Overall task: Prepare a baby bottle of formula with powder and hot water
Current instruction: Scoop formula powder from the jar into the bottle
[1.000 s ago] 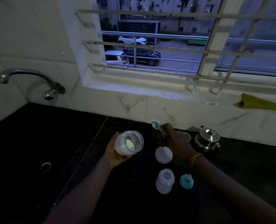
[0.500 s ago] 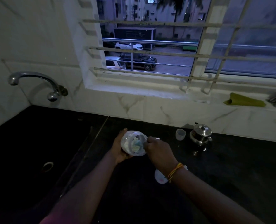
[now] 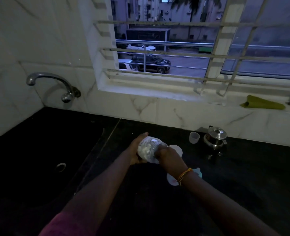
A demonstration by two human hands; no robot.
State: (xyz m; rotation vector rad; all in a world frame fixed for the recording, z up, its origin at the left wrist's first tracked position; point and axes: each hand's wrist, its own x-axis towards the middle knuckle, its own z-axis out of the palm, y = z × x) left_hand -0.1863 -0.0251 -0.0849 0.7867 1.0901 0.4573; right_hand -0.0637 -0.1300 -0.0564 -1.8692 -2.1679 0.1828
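Observation:
My left hand (image 3: 135,150) grips a clear powder jar (image 3: 148,149) tilted on its side above the black counter (image 3: 243,176), its mouth turned to the right. My right hand (image 3: 169,156) is at the jar's mouth with its fingers closed; the teal scoop it held earlier is hidden. A white jar lid (image 3: 176,149) lies just behind that hand. The baby bottle (image 3: 171,180) stands mostly hidden under my right wrist, with the teal bottle ring (image 3: 198,172) beside it.
A small steel pot with a lid (image 3: 215,137) and a small plastic cup (image 3: 194,137) stand at the back by the marble wall. A dark sink with a drain (image 3: 61,166) and a tap (image 3: 55,82) lie to the left. A green cloth (image 3: 262,104) rests on the sill.
My right hand moved from beside the jar to its mouth, taking the teal scoop in. My left hand tipped the jar further onto its side. The view shifted, so the bottle is now under my wrist.

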